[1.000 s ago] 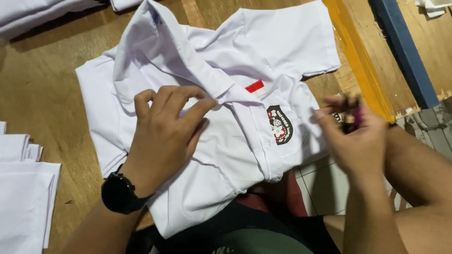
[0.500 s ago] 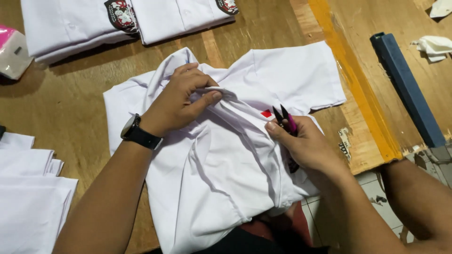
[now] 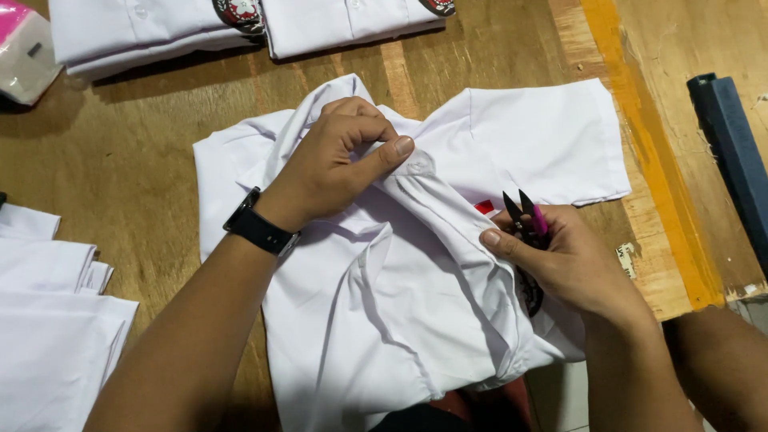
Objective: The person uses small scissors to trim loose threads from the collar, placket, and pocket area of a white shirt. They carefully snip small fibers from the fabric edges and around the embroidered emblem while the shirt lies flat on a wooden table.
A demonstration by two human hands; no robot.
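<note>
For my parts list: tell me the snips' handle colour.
Pink, with black blades; the head view shows the snips in the right hand.

Left hand (image 3: 336, 164): bare, no rings visible. Black wristwatch (image 3: 260, 230) with a broad dark band on the left wrist. Left forearm bare, no sleeve in frame. Right hand (image 3: 572, 260): bare, no glove, nothing worn at the wrist; forearm likewise unsleeved. Nails short and unpainted.

You are looking down on a brown wooden table (image 3: 120, 184) with visible grain, evenly lit. Beyond your right hand (image 3: 568, 264), a yellow-orange painted stripe (image 3: 640, 136) crosses the boards. Farther right of that hand lies a dark blue bar (image 3: 732, 152). Below that hand, pale floor tiles (image 3: 560, 392) show past the table's edge.
</note>
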